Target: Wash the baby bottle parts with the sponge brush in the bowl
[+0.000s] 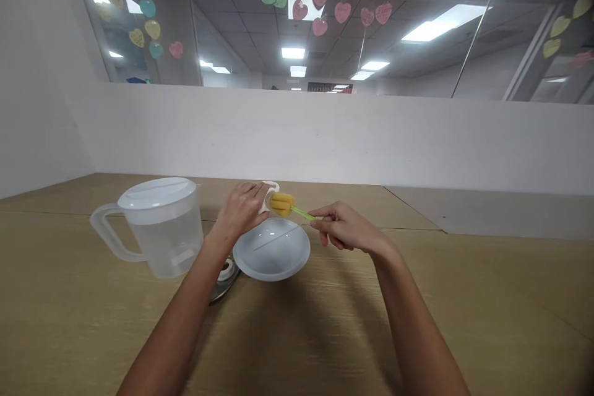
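My left hand (242, 207) is wrapped round a small cup (268, 201), mostly hidden by the fingers, with a white curved part at its top. The cup lies tipped sideways, its mouth to the right. Between finger and thumb, my right hand (341, 226) pinches the thin green handle of a sponge brush (302, 213). Its yellow sponge head (282, 203) is at the cup's mouth; how far it reaches inside I cannot tell. Both hands are above a white bowl (271, 260) on the table.
A lidded clear plastic pitcher (164, 229) with a handle stands at the left. Partly behind my left forearm is a dark, shiny tray (225, 288) bearing a white ring-shaped thing (226, 269). A white wall (325, 136) and a window with heart-shaped notes rise behind the wooden table (464, 309).
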Demonstrator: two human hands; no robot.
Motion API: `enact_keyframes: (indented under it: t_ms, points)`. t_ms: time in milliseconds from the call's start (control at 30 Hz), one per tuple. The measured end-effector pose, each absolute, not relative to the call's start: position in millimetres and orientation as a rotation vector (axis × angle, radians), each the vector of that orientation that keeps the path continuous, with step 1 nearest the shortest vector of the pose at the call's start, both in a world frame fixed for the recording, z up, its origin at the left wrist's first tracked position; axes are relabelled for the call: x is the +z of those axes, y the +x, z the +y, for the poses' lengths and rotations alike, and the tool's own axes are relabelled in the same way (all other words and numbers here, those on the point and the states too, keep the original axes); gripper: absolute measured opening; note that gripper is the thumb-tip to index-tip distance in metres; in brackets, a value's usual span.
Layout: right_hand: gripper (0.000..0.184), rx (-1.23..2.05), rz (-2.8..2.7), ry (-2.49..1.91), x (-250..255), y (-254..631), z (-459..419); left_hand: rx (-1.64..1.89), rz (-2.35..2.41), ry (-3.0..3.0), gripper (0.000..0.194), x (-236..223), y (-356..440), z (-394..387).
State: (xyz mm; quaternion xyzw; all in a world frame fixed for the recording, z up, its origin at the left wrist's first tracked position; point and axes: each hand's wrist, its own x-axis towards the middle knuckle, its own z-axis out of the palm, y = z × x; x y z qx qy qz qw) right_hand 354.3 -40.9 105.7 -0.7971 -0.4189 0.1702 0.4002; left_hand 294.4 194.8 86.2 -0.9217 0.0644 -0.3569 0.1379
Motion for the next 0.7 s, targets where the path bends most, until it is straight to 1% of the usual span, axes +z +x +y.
enact_keyframes:
  t_ms: [167, 300, 400, 700]
  points:
    - [0.029, 0.467, -1.038, -2.033, 106.3, 353.2, -40.9, -0.997, 0.223, -2.628, 0.045, 87.1, 295.0, 192.8]
    - [0.030, 0.467, -1.033, -2.045, 106.0, 352.9, -40.1, -0.989, 0.258, -2.596, 0.041, 88.1, 294.7, 188.6]
    - [0.031, 0.457, -1.040, -2.046, 105.9, 352.9, -39.1, -0.990, 0.285, -2.611, 0.039, 87.6, 294.6, 186.0]
    - [0.027, 0.374, -1.039, -2.063, 106.4, 352.0, -38.9, -0.926, 0.294, -2.587, 0.044, 86.9, 295.1, 183.3]
